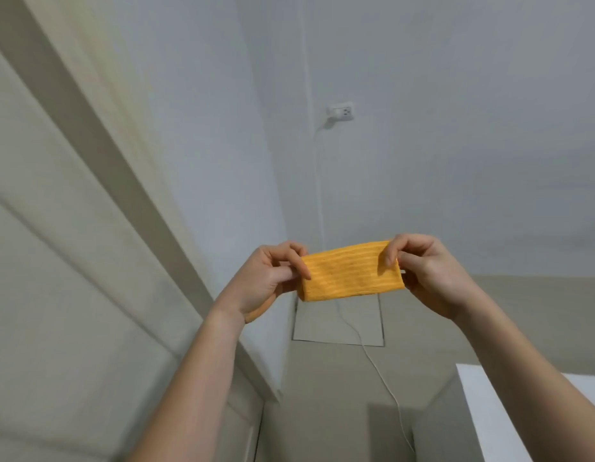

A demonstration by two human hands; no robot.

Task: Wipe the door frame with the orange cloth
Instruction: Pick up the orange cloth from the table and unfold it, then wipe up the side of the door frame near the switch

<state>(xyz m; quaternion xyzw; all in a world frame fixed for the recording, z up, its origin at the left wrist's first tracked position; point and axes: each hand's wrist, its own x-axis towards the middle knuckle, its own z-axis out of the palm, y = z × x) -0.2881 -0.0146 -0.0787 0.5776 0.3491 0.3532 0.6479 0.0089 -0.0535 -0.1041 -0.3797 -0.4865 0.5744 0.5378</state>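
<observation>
Fingers [301,266] and thumbs of both hands are pinched shut on the two short ends of the orange cloth [351,273], the left hand [266,281] at one end and the right hand [429,271] at the other, holding it stretched out in the air in front of the wall, to the right of the pale door frame [122,155] and not touching it. It looks light, soft and floppy, so it would likely sag if one end were dropped; bunching it into one palm seems the firmer hold for wiping. It is folded into a flat strip with a ribbed weave, bright orange and apparently clean.
</observation>
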